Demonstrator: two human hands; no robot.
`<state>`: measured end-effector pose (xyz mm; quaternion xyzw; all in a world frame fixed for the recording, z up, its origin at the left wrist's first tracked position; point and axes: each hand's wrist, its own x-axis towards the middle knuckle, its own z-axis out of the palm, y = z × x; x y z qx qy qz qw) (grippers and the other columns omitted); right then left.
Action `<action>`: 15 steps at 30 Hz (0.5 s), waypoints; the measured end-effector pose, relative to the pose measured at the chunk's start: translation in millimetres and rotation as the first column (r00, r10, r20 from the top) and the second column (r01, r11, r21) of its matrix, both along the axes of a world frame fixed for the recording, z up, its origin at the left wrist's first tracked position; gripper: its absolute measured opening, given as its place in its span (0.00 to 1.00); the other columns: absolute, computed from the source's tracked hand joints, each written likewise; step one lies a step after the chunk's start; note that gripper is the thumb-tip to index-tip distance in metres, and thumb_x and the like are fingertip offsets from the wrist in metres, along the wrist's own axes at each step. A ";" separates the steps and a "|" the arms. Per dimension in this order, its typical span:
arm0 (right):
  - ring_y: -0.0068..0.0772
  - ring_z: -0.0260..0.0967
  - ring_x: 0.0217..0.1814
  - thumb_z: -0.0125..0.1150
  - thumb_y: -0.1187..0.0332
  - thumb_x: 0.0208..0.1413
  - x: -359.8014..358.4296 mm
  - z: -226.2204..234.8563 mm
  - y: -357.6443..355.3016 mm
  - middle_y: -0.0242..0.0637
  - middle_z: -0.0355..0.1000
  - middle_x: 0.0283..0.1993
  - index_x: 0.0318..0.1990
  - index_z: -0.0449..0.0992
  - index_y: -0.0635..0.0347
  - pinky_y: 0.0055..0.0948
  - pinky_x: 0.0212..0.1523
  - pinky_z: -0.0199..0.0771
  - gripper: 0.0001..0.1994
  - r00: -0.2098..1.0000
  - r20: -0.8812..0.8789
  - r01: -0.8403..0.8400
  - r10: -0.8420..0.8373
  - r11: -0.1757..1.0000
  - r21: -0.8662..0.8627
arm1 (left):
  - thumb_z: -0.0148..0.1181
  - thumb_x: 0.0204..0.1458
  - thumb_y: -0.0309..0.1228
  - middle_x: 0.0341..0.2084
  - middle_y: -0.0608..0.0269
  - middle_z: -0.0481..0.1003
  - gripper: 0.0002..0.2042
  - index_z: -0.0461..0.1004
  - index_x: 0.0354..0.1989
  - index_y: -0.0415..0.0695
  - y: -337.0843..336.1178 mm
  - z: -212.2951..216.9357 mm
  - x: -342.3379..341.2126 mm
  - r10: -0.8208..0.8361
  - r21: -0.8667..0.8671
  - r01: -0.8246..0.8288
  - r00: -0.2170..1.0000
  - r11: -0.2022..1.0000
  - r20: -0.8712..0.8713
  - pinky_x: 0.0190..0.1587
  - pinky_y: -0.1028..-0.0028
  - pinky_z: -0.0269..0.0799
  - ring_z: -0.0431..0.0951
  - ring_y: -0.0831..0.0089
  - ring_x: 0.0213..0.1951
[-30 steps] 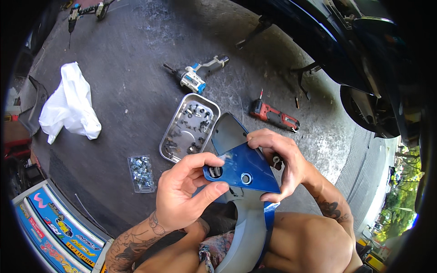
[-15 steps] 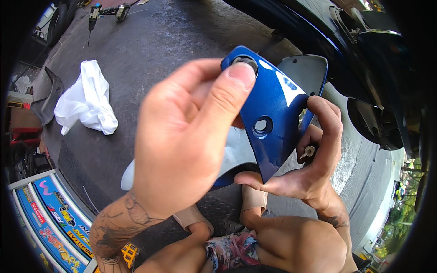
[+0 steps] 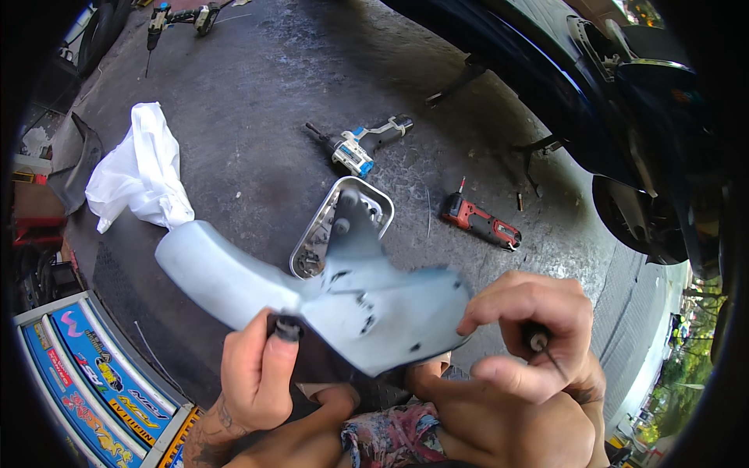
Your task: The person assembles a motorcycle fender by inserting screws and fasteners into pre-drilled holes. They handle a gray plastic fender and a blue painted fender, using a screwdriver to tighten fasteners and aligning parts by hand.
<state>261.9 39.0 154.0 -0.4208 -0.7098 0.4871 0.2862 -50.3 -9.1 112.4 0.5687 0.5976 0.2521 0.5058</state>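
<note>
In front of me is a body panel, its pale grey inner side turned up and blurred by motion. A long curved arm reaches left from it. My left hand pinches a small black rubber-looking piece by the panel's near left edge; whether the two are joined I cannot tell. My right hand has its fingertips at the panel's right edge, with the thumb held apart below. Tucked in its curled fingers is a slim tool with a round end, mostly hidden by the hand.
Beyond the panel, a metal tray of small hardware lies on the dark floor. A white-and-blue power driver, a red cordless tool and a drill lie farther out. White cloth and a stickered box are left; a dark vehicle stands right.
The panel has swung from its blue glossy face to its grey inner side and dropped lower. My left hand has moved down and left off the panel's hole, and now shows a black piece between its fingers.
</note>
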 end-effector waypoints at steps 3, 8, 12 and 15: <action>0.17 0.69 0.21 0.78 0.63 0.53 0.8 -11.5 6.9 0.39 0.82 0.36 0.44 0.84 0.65 0.21 0.20 0.64 0.17 0.998 0.063 -0.026 0.024 0.999 0.043 | 0.59 0.63 0.28 0.25 0.52 0.79 0.10 0.79 0.45 0.34 -12.8 2.8 -9.7 -0.248 -0.019 0.247 0.968 0.969 -0.035 0.32 0.65 0.74 0.80 0.56 0.26; 0.33 0.75 0.28 0.73 0.69 0.58 -20.0 -39.0 -1.6 0.40 0.80 0.34 0.46 0.84 0.65 0.29 0.28 0.72 0.12 0.987 0.023 -0.157 0.162 0.977 -0.145 | 0.61 0.64 0.32 0.30 0.54 0.84 0.15 0.79 0.57 0.45 -18.9 -2.6 -5.6 -0.419 -0.186 0.432 0.902 0.883 0.104 0.34 0.65 0.82 0.86 0.56 0.28; 0.35 0.76 0.30 0.72 0.71 0.58 -32.2 -53.2 -11.2 0.39 0.80 0.32 0.46 0.83 0.66 0.32 0.37 0.75 0.11 0.969 -0.057 -0.247 0.240 0.927 -0.284 | 0.59 0.68 0.36 0.31 0.55 0.85 0.14 0.77 0.58 0.46 -23.5 -11.2 3.3 -0.412 -0.263 0.473 0.874 0.841 0.257 0.35 0.63 0.81 0.86 0.54 0.30; 0.36 0.76 0.30 0.71 0.72 0.59 -37.9 -58.2 -17.6 0.38 0.80 0.31 0.46 0.83 0.66 0.34 0.43 0.75 0.10 0.962 -0.059 -0.270 0.268 0.884 -0.382 | 0.59 0.68 0.38 0.29 0.56 0.84 0.14 0.77 0.56 0.47 -25.8 -19.9 8.1 -0.437 -0.280 0.519 0.846 0.808 0.307 0.32 0.63 0.78 0.85 0.55 0.29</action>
